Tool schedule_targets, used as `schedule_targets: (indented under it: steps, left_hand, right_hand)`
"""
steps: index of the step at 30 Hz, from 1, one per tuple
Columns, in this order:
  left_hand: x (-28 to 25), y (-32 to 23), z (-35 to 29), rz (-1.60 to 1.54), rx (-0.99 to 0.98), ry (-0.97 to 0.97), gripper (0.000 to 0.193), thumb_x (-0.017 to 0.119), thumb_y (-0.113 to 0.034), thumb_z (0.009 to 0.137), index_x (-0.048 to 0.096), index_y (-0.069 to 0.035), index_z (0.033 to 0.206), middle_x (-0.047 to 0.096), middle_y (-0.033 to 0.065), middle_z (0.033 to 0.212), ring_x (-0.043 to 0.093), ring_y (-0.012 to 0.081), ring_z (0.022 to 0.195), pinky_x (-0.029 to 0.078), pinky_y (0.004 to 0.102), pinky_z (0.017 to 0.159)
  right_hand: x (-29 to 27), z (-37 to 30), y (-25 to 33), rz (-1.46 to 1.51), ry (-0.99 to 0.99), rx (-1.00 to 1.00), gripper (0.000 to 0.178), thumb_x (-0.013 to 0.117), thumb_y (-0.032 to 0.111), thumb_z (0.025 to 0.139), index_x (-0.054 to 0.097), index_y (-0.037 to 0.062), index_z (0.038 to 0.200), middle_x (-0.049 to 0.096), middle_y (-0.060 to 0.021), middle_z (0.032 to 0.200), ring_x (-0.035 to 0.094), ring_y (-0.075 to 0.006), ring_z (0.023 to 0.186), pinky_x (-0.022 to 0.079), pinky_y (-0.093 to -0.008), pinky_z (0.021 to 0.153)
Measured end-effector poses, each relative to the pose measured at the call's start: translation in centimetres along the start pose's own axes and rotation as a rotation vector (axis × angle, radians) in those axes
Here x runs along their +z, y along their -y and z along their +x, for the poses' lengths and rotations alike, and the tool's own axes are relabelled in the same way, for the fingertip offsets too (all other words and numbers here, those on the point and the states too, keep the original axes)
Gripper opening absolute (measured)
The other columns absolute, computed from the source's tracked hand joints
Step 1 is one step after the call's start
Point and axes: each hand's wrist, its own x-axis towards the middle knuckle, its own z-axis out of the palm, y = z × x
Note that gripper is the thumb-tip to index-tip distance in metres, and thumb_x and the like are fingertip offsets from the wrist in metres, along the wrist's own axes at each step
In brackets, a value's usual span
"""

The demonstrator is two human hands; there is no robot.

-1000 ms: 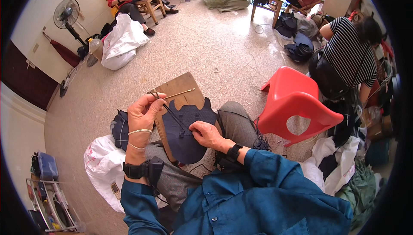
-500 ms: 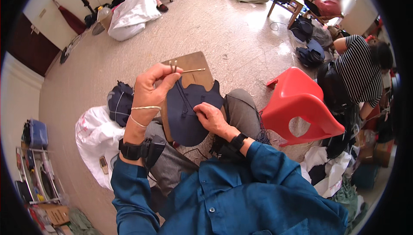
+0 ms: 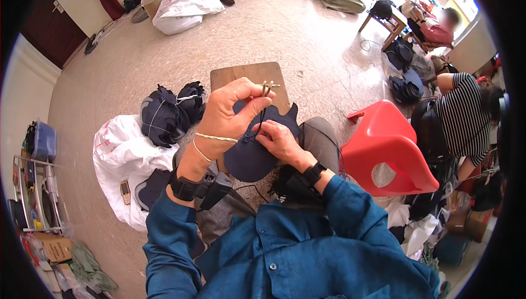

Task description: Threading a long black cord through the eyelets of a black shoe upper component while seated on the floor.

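In my left hand [image 3: 233,107], raised over my lap, thumb and fingers pinch a slim metal needle-like tool [image 3: 275,85] with pale prongs beside it. Dark cord [image 3: 262,115] runs down from there toward my right hand [image 3: 280,139]. The fingers of that hand are closed on the cord close to the cloth. Beneath both hands a rounded navy cloth piece [image 3: 249,159] lies over a wooden board [image 3: 249,73] resting at my lap. My left hand hides part of the cloth and the board.
At my left are bundles of navy pieces [image 3: 163,115], a white sack [image 3: 112,154] and a keypad phone [image 3: 125,192]. A red plastic chair [image 3: 378,134] stands to my right, near a person in a striped top [image 3: 463,118]. Another person [image 3: 438,29] sits farther back.
My left hand has moved right and slightly down, closer to my right hand. The tool now shows shorter, and the cord hangs more upright. The whole view has shifted.
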Motion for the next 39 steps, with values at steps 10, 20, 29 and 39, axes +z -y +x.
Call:
schedule_targets:
  steps: [10, 20, 29, 39]
  left_hand:
    - [-2.1, 4.2, -0.6, -0.276, -0.256, -0.264, 0.011, 0.066, -0.006, 0.096, 0.07, -0.002, 0.105, 0.07, 0.0035, 0.098, 0.062, 0.0067, 0.079, 0.053, 0.0222, 0.072]
    - [-4.9, 11.8, -4.2, -0.38, -0.53, -0.601, 0.023, 0.069, -0.02, 0.098, 0.07, -0.001, 0.11, 0.073, 0.007, 0.094, 0.069, 0.0113, 0.067, 0.056, 0.0225, 0.056]
    - [-0.7, 14.5, -7.1, 0.587, -0.156, -0.012, 0.009, 0.069, -0.012, 0.09, 0.072, -0.006, 0.095, 0.06, 0.0131, 0.091, 0.065, 0.0352, 0.082, 0.053, 0.0413, 0.072]
    - [-0.2, 13.3, -6.5, 0.735, -0.125, 0.189, 0.009, 0.069, -0.008, 0.087, 0.073, -0.004, 0.094, 0.06, 0.0125, 0.088, 0.066, 0.0335, 0.081, 0.053, 0.041, 0.07]
  right_hand:
    - [0.9, 0.4, -1.0, 0.157, -0.127, 0.083, 0.008, 0.068, 0.006, 0.09, 0.066, 0.0002, 0.095, 0.061, -0.0077, 0.082, 0.063, -0.018, 0.073, 0.049, -0.0302, 0.066]
    - [-2.2, -1.0, 0.1, 0.987, -0.301, 0.302, 0.024, 0.057, 0.012, 0.103, 0.058, -0.0011, 0.123, 0.064, -0.006, 0.093, 0.065, -0.0143, 0.083, 0.056, -0.0301, 0.082]
    - [-7.6, -2.5, 0.6, 1.005, -0.504, 0.315, 0.018, 0.057, 0.014, 0.104, 0.058, 0.0006, 0.117, 0.064, -0.0061, 0.091, 0.061, -0.0103, 0.07, 0.058, -0.0287, 0.069]
    - [-4.8, -4.8, 0.9, 0.545, -0.363, 0.515, 0.025, 0.055, 0.025, 0.105, 0.065, 0.0024, 0.103, 0.052, 0.0056, 0.076, 0.045, -0.0029, 0.066, 0.038, -0.0206, 0.058]
